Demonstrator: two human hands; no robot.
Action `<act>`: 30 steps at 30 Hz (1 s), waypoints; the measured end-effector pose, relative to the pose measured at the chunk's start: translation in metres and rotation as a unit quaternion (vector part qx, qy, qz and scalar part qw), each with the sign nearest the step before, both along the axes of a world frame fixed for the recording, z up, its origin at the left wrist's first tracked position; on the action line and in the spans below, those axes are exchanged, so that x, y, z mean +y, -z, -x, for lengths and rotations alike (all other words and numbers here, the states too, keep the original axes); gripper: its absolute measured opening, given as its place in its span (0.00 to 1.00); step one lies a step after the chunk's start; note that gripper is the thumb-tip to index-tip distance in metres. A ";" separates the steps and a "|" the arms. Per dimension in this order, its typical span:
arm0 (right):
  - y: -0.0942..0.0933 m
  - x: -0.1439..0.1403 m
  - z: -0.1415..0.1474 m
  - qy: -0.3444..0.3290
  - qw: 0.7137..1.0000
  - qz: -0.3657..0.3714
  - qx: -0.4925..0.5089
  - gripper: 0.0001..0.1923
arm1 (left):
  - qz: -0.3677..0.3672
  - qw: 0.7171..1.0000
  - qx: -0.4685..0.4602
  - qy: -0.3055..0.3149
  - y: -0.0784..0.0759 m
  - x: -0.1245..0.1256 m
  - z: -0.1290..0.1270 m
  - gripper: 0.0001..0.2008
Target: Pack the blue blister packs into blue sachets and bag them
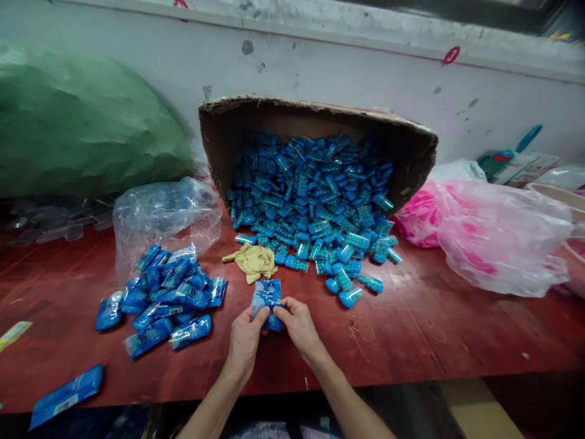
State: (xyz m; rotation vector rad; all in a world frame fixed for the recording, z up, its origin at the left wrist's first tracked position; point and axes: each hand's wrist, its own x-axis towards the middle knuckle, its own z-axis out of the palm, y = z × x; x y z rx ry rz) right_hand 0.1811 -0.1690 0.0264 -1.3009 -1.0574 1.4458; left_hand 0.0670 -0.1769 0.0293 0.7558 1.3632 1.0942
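Between my two hands is a small blue printed packet [266, 292], held just above the red tabletop. My left hand [247, 334] pinches its left side with thumb and fingers. On the right side, my right hand [299, 326] grips it in the same way, thumbs close together. Whether anything is inside the packet I cannot tell. Just beyond it lies a crumpled yellow glove-like piece [253, 261]. A pile of filled blue packets [171, 286] is to the left. Small blue-capped clear containers with turquoise beads [320, 210] spill toward my hands from a cardboard box [219, 140].
Flat blue packets [68, 393] lie at the table's front left edge. A clear plastic bag [167, 210] stands behind the pile, below a big green sack [86, 122]. At right are a pink-and-white plastic bag [498, 225] and a round tub [560, 194].
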 end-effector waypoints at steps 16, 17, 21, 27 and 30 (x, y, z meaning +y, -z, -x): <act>-0.006 -0.005 -0.013 0.034 0.992 -0.046 -0.109 0.11 | 0.060 0.996 -0.063 -0.008 -0.013 0.008 -0.020 0.15; -0.006 -0.006 -0.014 0.036 0.993 -0.047 -0.101 0.09 | 0.053 0.998 -0.031 0.001 -0.014 0.007 -0.018 0.16; -0.007 -0.010 -0.015 0.051 0.997 -0.047 -0.036 0.03 | 0.037 0.992 0.123 -0.012 -0.015 0.006 -0.015 0.16; -0.004 -0.012 -0.013 0.056 0.998 -0.021 0.002 0.13 | 0.072 0.992 -0.102 -0.009 -0.017 0.002 -0.034 0.15; -0.002 -0.015 -0.015 0.039 0.998 -0.036 -0.042 0.16 | 0.099 0.985 -0.141 0.014 -0.019 0.000 -0.038 0.17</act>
